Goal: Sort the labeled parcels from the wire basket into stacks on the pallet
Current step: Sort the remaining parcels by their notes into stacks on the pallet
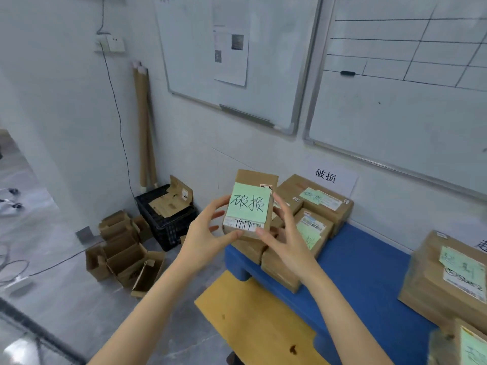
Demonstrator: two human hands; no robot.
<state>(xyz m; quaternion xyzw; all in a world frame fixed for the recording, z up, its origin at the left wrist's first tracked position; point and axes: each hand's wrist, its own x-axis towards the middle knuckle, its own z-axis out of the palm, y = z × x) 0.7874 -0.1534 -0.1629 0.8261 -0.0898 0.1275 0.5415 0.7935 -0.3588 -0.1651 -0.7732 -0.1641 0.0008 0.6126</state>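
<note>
A white wall carrying two whiteboards (pixel 395 101) is standing behind a blue pallet (pixel 366 272) at the right of the scene. The left hand (pixel 208 233) and right hand (pixel 287 235) are grasping a brown parcel (pixel 257 179) between them, fingertips curling round its left and right edges and thumbs pressing at its near edge. The parcel is being held in the air, just above and near the pallet's far left corner, with its green label (pixel 249 204) facing the camera. A stack of labeled parcels (pixel 324 206) is lying on that corner, below a paper wall sign (pixel 330 176). A larger parcel (pixel 445 280) is sitting at the pallet's right. A black crate (pixel 168 230) and empty cartons (pixel 123 251) are resting on the floor at the left.
</note>
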